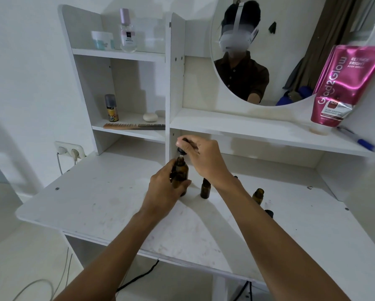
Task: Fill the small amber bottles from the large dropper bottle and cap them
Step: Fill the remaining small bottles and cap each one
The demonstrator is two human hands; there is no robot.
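Note:
My left hand grips the large amber dropper bottle, which stands upright on the white vanity table. Just above the bottle's neck, my right hand pinches the black dropper cap, and its glass tube reaches down into the neck. One small amber bottle stands uncapped just right of the large bottle, partly behind my right wrist. A second small amber bottle stands farther right. A small black cap peeks out beside my right forearm.
A shelf unit rises behind the table with a comb, a spray can and a perfume bottle. A pink tube and a blue pen sit on the right shelf under a round mirror. A wall socket is at left.

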